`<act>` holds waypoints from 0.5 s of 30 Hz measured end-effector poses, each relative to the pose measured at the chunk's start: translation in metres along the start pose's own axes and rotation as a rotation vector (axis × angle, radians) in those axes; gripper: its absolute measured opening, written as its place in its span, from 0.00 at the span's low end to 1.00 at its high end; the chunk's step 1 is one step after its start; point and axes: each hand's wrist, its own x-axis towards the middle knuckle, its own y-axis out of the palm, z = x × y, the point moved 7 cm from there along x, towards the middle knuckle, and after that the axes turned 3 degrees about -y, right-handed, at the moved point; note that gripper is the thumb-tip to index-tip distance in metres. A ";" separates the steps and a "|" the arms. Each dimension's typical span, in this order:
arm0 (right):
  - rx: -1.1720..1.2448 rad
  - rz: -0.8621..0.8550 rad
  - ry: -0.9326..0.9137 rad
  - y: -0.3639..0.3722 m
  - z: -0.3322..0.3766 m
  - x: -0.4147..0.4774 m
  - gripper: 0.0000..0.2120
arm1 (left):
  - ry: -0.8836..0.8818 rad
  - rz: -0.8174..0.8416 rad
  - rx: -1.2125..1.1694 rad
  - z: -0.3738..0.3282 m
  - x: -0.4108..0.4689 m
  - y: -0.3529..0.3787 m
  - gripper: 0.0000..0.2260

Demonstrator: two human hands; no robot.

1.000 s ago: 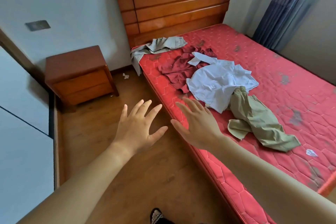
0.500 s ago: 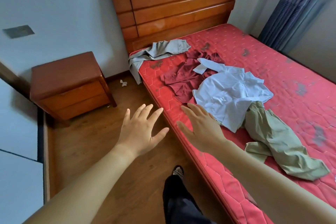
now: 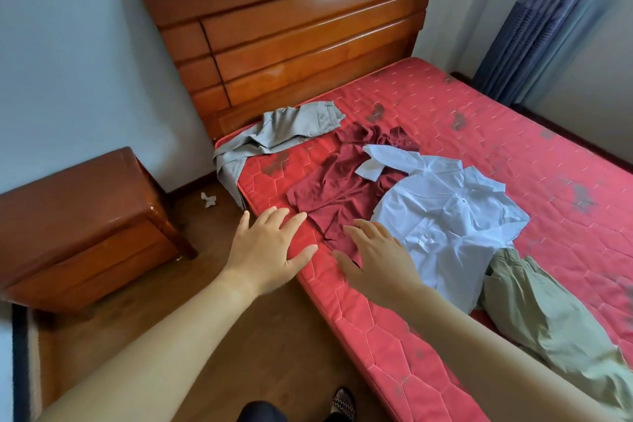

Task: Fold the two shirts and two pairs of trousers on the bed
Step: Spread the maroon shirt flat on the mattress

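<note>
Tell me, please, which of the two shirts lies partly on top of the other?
The white shirt: its sleeve and one side overlap the dark red shirt, which lies crumpled underneath it.

Spread hands (image 3: 267, 250) — unfolded clothes (image 3: 442, 223)
</note>
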 end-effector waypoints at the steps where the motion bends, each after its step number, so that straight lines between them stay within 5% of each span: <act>1: -0.003 0.006 0.016 0.001 -0.003 0.013 0.26 | 0.014 0.009 -0.005 0.006 0.014 0.002 0.34; 15: 0.018 -0.047 0.463 0.064 -0.024 0.194 0.26 | 0.341 0.184 0.011 0.114 0.241 0.068 0.32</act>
